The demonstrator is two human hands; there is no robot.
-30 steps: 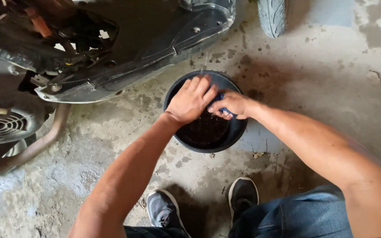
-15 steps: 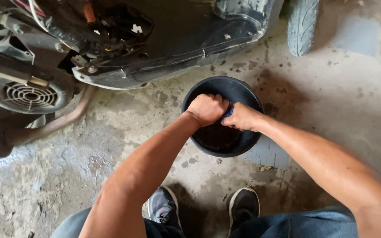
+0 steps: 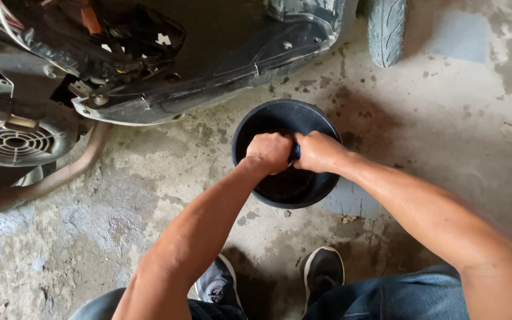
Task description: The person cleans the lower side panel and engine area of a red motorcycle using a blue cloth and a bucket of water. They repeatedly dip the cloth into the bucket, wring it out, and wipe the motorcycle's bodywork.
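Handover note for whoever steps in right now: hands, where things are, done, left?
Left hand: fist closed on a small blue item, over the black bucket.
Right hand: gripping the same item's other side.
Bucket: on the concrete floor, beside the scooter underside; dark liquid inside.
Done: cannot tell.
Left: item is in both hands, not set down.

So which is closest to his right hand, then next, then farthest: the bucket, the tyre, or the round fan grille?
From the right hand:
1. Bucket, directly under the hand.
2. Tyre, beyond it, top of the head view.
3. Fan grille, far across at the left edge.
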